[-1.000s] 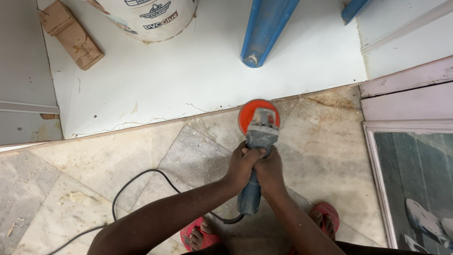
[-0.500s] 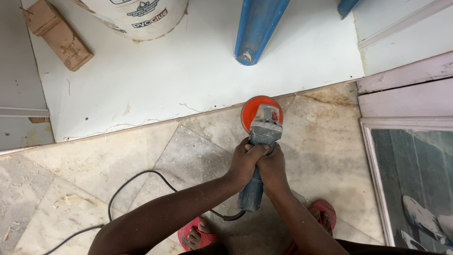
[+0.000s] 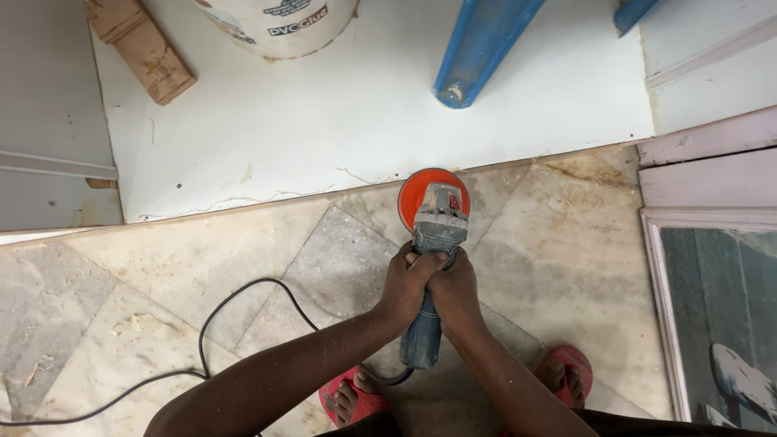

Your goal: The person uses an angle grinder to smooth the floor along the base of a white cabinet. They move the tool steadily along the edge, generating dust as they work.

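We look down on a marble floor [image 3: 202,267] of grey-veined slabs, dusty and stained brown towards the right. Against its far edge lies a large white board [image 3: 340,113], flat, its near edge running slightly uphill from left to right. On the board's far side stands a white bucket [image 3: 275,24], only its lower part in view, and to its left a brown wooden block [image 3: 146,48] lies at an angle. A blue pole [image 3: 477,48] slants down onto the board, its end resting right of the bucket. At the right, a framed panel [image 3: 720,316] lies along the floor beside pale mouldings.

Our angle grinder [image 3: 433,267] sits near the middle, its orange disc [image 3: 417,194] at the seam where board meets marble; we cannot tell for certain whether the disc touches the board's edge or only the floor. The grey-blue body points back towards us. Our left hand [image 3: 405,287] is wrapped tight around the body from the left, and our right hand [image 3: 457,295] grips it from the right, the two pressed together just behind the head. A black cable [image 3: 210,324] loops from the grinder's tail away to the left across the floor. Below, our feet in red sandals [image 3: 571,372] stand either side of the tool.
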